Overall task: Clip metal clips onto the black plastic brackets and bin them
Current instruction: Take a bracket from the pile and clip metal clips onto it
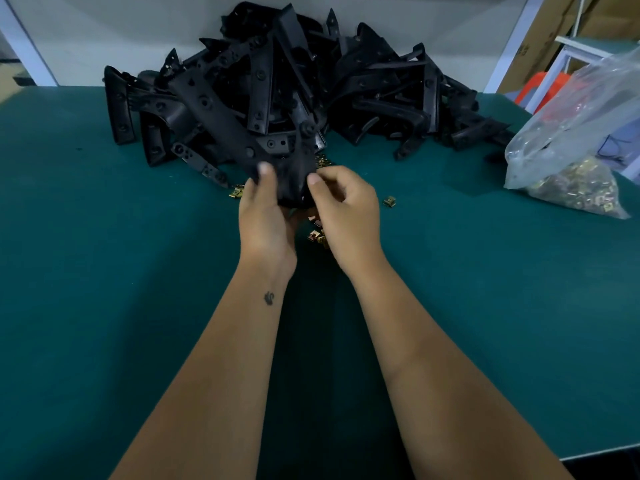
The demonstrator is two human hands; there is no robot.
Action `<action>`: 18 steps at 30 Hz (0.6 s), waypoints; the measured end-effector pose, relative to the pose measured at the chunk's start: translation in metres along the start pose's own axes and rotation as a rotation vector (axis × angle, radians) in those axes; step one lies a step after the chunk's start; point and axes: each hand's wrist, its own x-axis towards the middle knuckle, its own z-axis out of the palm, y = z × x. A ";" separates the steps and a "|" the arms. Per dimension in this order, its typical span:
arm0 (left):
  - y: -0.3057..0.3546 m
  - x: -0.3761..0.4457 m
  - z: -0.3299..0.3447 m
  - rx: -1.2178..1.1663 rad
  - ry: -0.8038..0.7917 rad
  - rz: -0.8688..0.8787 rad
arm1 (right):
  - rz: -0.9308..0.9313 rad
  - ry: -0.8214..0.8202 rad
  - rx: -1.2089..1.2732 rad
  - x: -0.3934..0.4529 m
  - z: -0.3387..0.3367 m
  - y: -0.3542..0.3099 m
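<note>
From the head view I see my left hand [265, 211] gripping the near end of a long black plastic bracket [242, 133] with moulded holes, held above the dark green worktop [104, 271] in front of the heaped pile of black brackets [346, 81]; my right hand [341, 209] pinches at the same end, fingers curled, though I cannot tell whether a clip sits under them. Small brass-coloured metal clips [318, 237] lie loose beneath my hands, one stray clip [390, 201] off to the right. My worry: a clip pushed on crooked could spring off and scatter, or the bracket's far end could snag the pile. A clear plastic bag [568, 157] at the right holds many more clips; no bin shows.
</note>
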 end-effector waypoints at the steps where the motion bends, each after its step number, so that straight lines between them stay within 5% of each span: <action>1: -0.001 0.001 -0.001 0.046 0.030 0.029 | -0.032 0.012 -0.106 -0.001 -0.001 0.001; 4: -0.001 0.006 -0.006 0.182 0.142 0.137 | -0.071 0.161 -0.520 0.006 -0.016 0.007; 8: -0.001 0.013 -0.013 0.249 0.248 0.223 | 0.173 0.166 -0.949 0.018 -0.046 0.021; 11: -0.004 0.015 -0.011 0.272 0.285 0.210 | 0.219 0.086 -0.997 0.018 -0.045 0.023; 18: -0.005 0.018 -0.007 0.308 0.375 0.199 | -0.016 -0.097 -0.927 0.015 -0.002 0.020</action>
